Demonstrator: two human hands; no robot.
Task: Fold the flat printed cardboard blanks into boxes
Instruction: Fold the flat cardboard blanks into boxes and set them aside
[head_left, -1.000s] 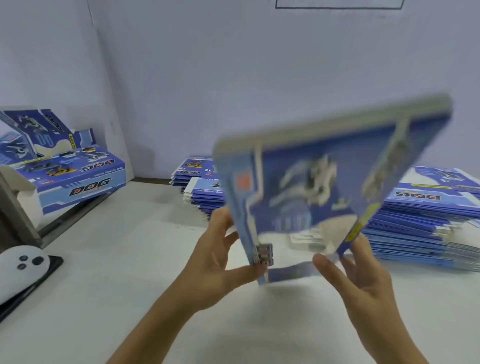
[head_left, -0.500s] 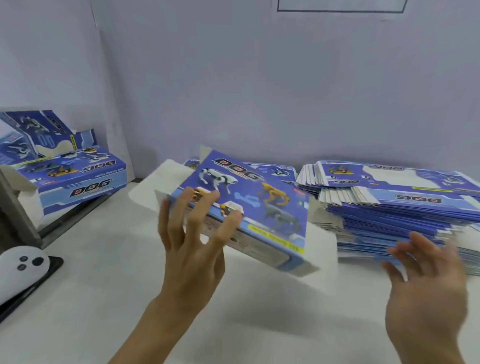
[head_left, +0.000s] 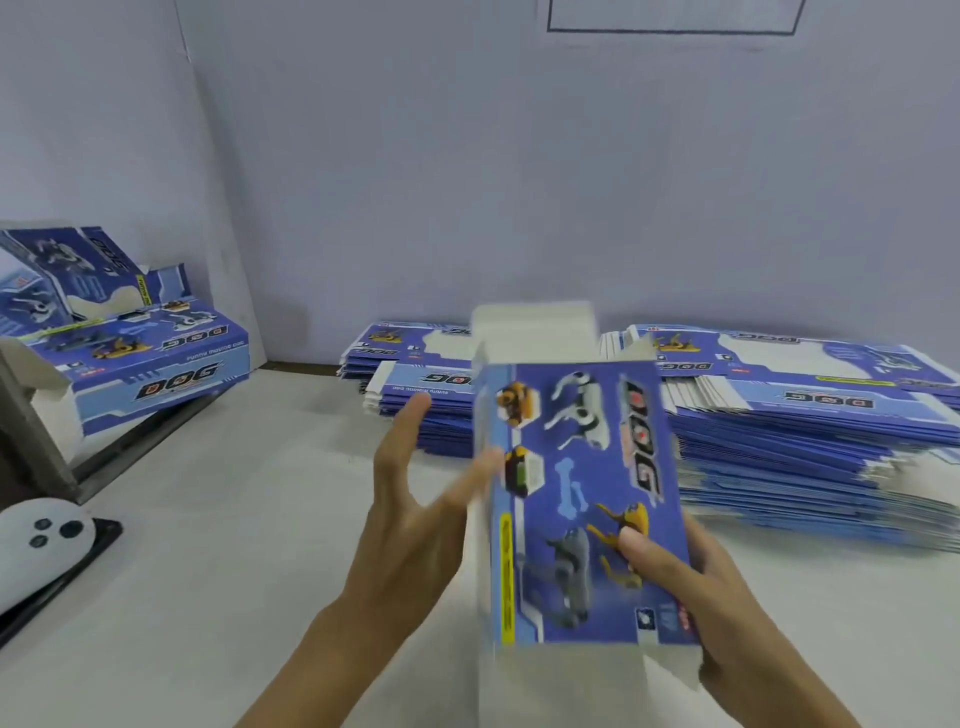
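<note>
Your right hand grips the half-formed box near its lower end, thumb pressed on the printed front; the box stands upright above the table, in front of you at 6 o'clock. Your left hand is spread, fingers straight, fingertips at the box's left edge. Both end flaps look unfolded. Square the tube first by pressing its left edge toward your right palm, then tuck the small side flaps before the long one. More blanks lie stacked at 1 o'clock, finished boxes at 10 o'clock.
</note>
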